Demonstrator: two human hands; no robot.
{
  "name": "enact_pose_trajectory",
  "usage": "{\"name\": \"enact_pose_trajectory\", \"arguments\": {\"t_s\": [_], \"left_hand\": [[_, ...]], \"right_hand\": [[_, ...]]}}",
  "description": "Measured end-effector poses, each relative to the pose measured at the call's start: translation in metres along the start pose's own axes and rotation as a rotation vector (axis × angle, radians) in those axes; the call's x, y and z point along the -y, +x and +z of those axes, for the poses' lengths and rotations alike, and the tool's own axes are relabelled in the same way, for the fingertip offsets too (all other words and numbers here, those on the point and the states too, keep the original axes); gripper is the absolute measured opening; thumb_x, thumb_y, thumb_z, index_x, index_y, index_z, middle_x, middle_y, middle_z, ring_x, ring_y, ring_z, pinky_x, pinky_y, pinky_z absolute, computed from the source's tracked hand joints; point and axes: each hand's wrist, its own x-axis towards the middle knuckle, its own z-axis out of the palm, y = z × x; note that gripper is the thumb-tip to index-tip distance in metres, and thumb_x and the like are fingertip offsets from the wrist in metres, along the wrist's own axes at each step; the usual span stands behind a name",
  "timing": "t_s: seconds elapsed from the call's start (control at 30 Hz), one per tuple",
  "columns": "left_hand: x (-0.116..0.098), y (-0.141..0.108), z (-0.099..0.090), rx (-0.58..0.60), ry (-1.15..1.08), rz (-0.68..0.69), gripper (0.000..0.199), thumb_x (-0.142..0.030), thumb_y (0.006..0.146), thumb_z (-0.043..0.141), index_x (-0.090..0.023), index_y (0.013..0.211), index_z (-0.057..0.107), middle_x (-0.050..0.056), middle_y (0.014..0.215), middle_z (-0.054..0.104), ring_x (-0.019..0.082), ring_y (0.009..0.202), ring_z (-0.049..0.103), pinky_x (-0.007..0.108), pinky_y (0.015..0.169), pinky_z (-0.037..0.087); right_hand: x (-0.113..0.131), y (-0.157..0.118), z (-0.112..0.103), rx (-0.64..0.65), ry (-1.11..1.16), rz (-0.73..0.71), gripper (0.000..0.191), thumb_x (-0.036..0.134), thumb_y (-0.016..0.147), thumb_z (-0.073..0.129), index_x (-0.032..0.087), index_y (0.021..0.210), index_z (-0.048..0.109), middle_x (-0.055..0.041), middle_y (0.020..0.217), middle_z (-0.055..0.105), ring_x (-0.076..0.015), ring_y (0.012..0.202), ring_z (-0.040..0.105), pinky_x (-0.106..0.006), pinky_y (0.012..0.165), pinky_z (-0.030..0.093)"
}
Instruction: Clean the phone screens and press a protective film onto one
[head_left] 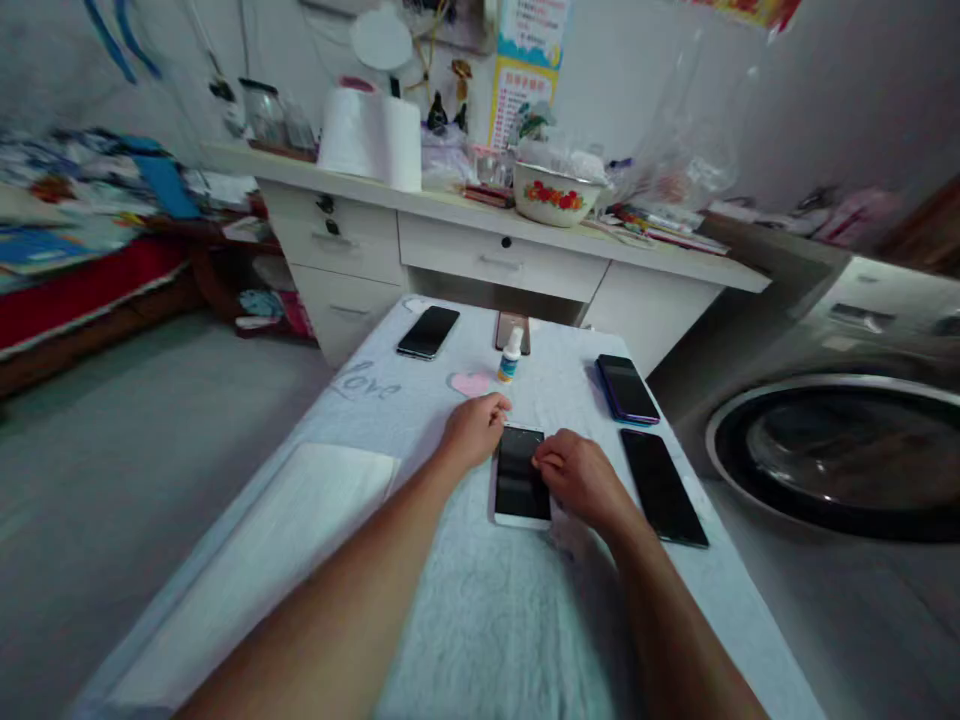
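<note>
A phone with a white frame and dark screen [519,475] lies face up on the cloth-covered table. At its top left corner is my left hand [474,428], fingers closed and pressed together. My right hand [581,475] is pinched over the right side of the screen, knuckles bent. Whatever either hand holds is too small or hidden to make out. Just beyond the phone stands a small white spray bottle [510,356] with a blue and orange label, upright. Beside the bottle a pink heart [470,384] shows on the cloth.
Other phones lie around: a black one [429,332] far left, a brownish one [503,330] behind the bottle, a stacked pair [628,388] and a large black one [663,487] at right. A folded white cloth [300,540] lies left. A washing machine [855,330] stands right.
</note>
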Motion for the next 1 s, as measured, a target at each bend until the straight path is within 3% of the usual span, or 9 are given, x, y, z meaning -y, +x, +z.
{"name": "enact_pose_trajectory", "arguments": {"t_s": [0.27, 0.5, 0.77, 1.0], "left_hand": [[-0.003, 0.002, -0.001, -0.001, -0.004, -0.01, 0.021, -0.014, 0.083, 0.052, -0.018, 0.097, 0.067, 0.001, 0.079, 0.07, 0.014, 0.074, 0.062, 0.022, 0.065, 0.043], [-0.003, 0.002, -0.001, -0.005, -0.018, -0.005, 0.022, -0.013, 0.083, 0.051, -0.018, 0.096, 0.067, 0.001, 0.078, 0.069, 0.013, 0.071, 0.062, 0.022, 0.064, 0.042], [-0.002, 0.002, 0.0, -0.008, -0.022, -0.002, 0.022, -0.013, 0.082, 0.051, -0.018, 0.096, 0.067, 0.0, 0.076, 0.068, 0.013, 0.071, 0.061, 0.022, 0.064, 0.043], [-0.001, 0.002, 0.0, -0.011, -0.023, 0.004, 0.021, -0.014, 0.082, 0.051, -0.018, 0.096, 0.067, 0.0, 0.077, 0.069, 0.013, 0.072, 0.062, 0.022, 0.064, 0.043]], "right_hand": [[-0.01, -0.002, -0.004, -0.041, 0.039, 0.04, 0.015, 0.013, 0.082, 0.058, 0.017, 0.084, 0.072, -0.0051, 0.085, 0.068, -0.0161, 0.079, 0.061, -0.024, 0.071, 0.039], [-0.011, -0.008, -0.013, 0.071, 0.181, -0.001, 0.013, 0.011, 0.077, 0.058, 0.017, 0.077, 0.07, -0.0024, 0.076, 0.068, -0.0147, 0.072, 0.061, -0.023, 0.065, 0.039], [-0.022, -0.015, -0.008, 0.282, 0.561, 0.046, 0.006, 0.018, 0.076, 0.059, 0.018, 0.076, 0.064, 0.0014, 0.068, 0.066, -0.0116, 0.06, 0.058, -0.021, 0.055, 0.038], [-0.019, -0.01, -0.01, 0.158, 0.379, 0.025, 0.012, 0.016, 0.076, 0.057, 0.018, 0.077, 0.068, 0.0003, 0.067, 0.066, -0.0119, 0.06, 0.057, -0.022, 0.057, 0.038]]}}
